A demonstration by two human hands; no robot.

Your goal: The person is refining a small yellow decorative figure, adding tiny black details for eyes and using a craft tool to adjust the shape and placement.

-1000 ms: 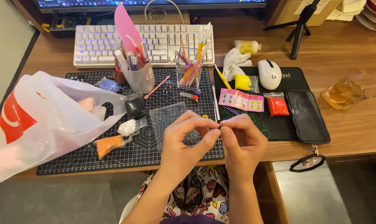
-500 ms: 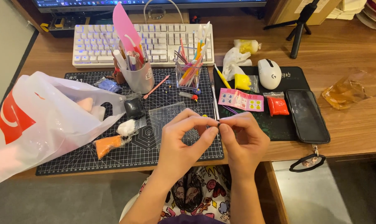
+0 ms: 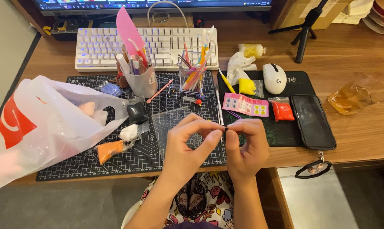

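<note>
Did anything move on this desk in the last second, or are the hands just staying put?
Almost nothing changed. The left hand and right hand still meet fingertip to fingertip over the cutting mat, pinching a tiny dark piece between them, with only slight finger shifts. Nothing was picked up or let go. The white plastic bag, pen cup, phone and mouse stayed where they were.

Only 1 view exists: a head-worn camera looks steeply down and forward over the person's lap at a wooden desk. It sits close above the left hand and right hand, whose fingertips meet low in centre frame. Beyond that pinch, the cutting mat, keyboard and monitor edge recede toward the top.
</note>
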